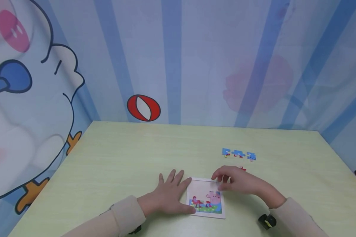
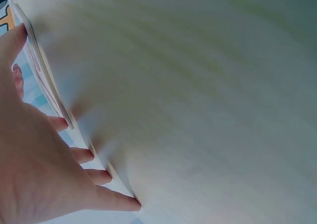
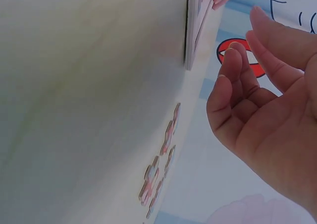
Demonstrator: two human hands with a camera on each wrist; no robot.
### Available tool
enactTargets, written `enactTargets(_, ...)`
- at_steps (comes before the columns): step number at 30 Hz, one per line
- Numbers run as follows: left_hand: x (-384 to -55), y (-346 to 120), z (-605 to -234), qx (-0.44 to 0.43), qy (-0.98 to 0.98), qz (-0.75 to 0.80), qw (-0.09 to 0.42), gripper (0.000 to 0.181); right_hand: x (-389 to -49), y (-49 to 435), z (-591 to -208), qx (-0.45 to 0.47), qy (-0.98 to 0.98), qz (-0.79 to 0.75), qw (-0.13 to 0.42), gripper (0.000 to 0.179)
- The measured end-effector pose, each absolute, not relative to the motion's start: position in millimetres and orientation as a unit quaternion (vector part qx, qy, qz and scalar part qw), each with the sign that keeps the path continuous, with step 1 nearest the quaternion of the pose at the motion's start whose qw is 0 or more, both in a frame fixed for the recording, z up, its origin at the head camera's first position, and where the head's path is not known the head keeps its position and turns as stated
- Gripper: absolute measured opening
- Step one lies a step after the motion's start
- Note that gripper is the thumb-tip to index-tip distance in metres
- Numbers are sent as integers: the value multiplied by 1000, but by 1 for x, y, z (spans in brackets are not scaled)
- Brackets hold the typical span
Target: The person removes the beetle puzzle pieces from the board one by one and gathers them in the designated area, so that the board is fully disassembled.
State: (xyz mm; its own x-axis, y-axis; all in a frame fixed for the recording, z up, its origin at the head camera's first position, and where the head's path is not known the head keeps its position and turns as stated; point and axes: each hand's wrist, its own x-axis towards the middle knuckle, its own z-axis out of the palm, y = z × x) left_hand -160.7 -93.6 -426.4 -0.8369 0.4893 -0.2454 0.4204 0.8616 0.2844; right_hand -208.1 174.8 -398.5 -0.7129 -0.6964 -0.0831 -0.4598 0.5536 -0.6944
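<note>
A square jigsaw tray (image 1: 198, 187) lies on the table, its lower part filled with pieces showing grass, red shapes and a pink pig-like head (image 1: 215, 197). My left hand (image 1: 170, 196) is spread flat beside it; the thumb touches the lower left corner and the index finger reaches the upper left corner. Over the tray's upper right edge hovers my right hand (image 1: 240, 180), fingers loosely bent. In the right wrist view, nothing shows between the right thumb and fingers. Beyond that hand, a red piece (image 1: 242, 169) is partly hidden by it.
Three loose blue jigsaw pieces (image 1: 238, 153) lie in a row farther back on the pale table (image 1: 136, 144). Several loose pieces (image 3: 149, 184) also appear in the right wrist view. A printed curtain (image 1: 195, 65) hangs behind the table's back edge.
</note>
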Motion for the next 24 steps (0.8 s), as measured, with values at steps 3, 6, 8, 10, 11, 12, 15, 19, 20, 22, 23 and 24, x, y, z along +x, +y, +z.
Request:
enactTargets(3,-161,-93,-427,240,952,109,156,97,-206,172,-400,-334,862,-330,191,26)
enactTargets(6,-161,-93,-427,240,951,110,159,97,-204,169,-402,-326,862,-327,209,29)
enactTargets(8,-161,-93,-426,240,951,111,161,97,-203,167,-402,-323,862,-325,216,30)
enactTargets(10,-161,-94,-426,240,951,113,162,97,-202,165,-402,-322,863,-323,219,32)
enactTargets(11,-161,-94,-426,240,950,114,162,97,-201,164,-403,-320,864,-320,220,32)
enactTargets(12,-161,-94,-426,240,950,115,162,97,-201,164,-403,-320,865,-317,221,32)
enactTargets(15,-161,-94,-425,240,950,118,163,97,-200,161,-404,-318,867,-311,225,32)
enactTargets(19,-160,-94,-425,240,950,117,162,97,-201,158,-406,-311,869,-304,237,31)
enactTargets(20,-160,-94,-425,240,950,118,162,97,-201,158,-407,-308,870,-301,239,30)
enactTargets(22,-160,-94,-425,240,950,117,161,97,-201,157,-408,-306,872,-295,242,31)
enactTargets(23,-160,-94,-425,240,950,117,161,97,-202,156,-409,-306,874,-291,242,31)
enactTargets(24,-160,-94,-425,240,950,117,160,97,-202,156,-409,-307,875,-287,242,31)
